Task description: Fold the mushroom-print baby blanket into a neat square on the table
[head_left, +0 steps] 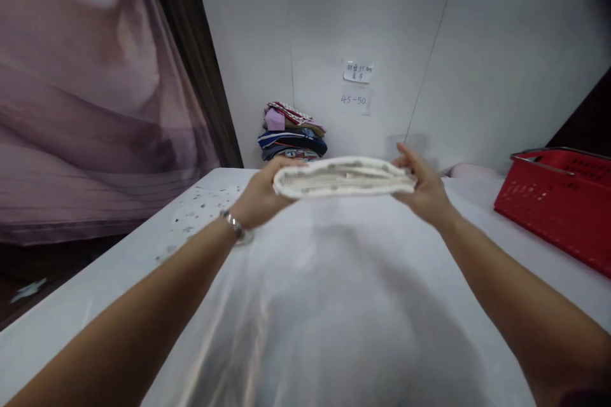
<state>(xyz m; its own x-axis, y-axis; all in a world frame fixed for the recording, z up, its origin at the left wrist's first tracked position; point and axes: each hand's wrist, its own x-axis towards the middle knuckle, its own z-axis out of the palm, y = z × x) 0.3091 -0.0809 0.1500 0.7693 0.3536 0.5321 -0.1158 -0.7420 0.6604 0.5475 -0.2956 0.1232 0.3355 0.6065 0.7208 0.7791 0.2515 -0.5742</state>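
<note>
Dim light leaves soft shadow and streaky glare on the table point(305, 311), the cloth point(346, 178) slightly blurred.

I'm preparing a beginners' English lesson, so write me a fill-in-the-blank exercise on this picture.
1. The left hand and right hand hold a folded cloth whose main color is ____.
2. The color of the basket is ____.
3. The lower wall sign reads ____.

Missing words: white; red; 45-50.
</note>
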